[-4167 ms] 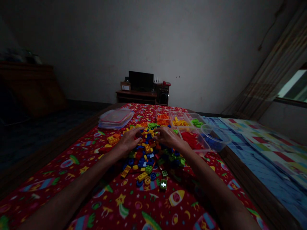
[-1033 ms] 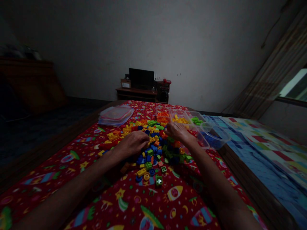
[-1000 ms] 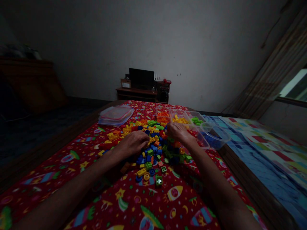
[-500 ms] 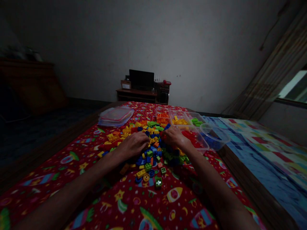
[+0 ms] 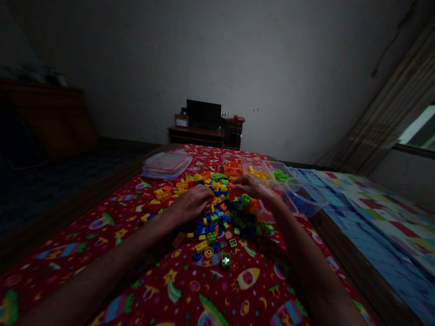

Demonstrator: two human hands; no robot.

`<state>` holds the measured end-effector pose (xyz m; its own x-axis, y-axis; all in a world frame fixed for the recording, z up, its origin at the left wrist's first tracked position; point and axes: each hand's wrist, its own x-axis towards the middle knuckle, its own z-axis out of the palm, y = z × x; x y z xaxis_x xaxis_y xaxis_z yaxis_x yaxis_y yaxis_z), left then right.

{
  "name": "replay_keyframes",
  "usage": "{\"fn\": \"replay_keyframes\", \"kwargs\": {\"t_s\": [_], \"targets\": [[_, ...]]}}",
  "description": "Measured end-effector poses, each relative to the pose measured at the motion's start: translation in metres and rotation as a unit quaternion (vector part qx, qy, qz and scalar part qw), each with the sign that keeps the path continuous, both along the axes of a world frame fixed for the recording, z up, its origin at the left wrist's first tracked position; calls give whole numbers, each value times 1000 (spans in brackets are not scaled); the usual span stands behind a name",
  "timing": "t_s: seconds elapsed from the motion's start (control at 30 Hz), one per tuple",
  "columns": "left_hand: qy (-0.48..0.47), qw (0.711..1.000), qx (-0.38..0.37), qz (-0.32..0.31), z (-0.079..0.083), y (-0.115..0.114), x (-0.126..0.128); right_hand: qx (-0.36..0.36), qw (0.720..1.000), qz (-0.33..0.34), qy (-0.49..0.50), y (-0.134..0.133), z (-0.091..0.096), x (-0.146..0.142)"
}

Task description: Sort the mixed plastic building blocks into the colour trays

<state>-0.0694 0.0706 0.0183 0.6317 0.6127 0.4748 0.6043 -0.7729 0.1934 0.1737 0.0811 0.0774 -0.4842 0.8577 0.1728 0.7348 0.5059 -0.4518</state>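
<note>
A heap of mixed toy building bricks (image 5: 217, 218) lies on a red cloth printed with rockets and stars. My left hand (image 5: 195, 200) rests at the heap's left side, its fingers curled down among the bricks; whatever they pinch is hidden. Over the heap's right side, my right hand (image 5: 254, 186) has its fingers stretched out to the left. An orange-red brick (image 5: 232, 193) shows just under those fingertips; I see no clear grip on it. Close to me lie a green brick (image 5: 226, 260) and a yellow wheel-shaped piece (image 5: 208, 252).
Clear boxes behind my right hand hold orange bricks (image 5: 233, 169), yellow bricks (image 5: 257, 173) and green bricks (image 5: 280, 175). A round clear tub (image 5: 317, 198) with blue pieces stands at the right edge. Stacked clear lids (image 5: 166, 165) lie at the back left.
My right hand has shifted slightly right and its fingers have straightened; the blue brick beside its fingertips no longer shows there. My left hand has barely moved. The view has shifted slightly.
</note>
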Motion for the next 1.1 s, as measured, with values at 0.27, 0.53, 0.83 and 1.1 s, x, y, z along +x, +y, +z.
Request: {"fn": "replay_keyframes", "kwargs": {"t_s": [0.27, 0.53, 0.83, 1.1], "targets": [[-11, 1000, -25, -15, -11, 3, 1, -106, 975, 81, 176, -1, 2, 5], [-75, 993, -80, 46, 11, -14, 16, -89, 985, 69, 127, 1, -9, -8], [-137, 967, -158, 144, 6, -12, 20, -91, 985, 59, 136, 5, -19, -16], [-130, 967, -154, 154, -4, -4, 19, 45, 990, -109, 79, 44, 7, -4]]}}
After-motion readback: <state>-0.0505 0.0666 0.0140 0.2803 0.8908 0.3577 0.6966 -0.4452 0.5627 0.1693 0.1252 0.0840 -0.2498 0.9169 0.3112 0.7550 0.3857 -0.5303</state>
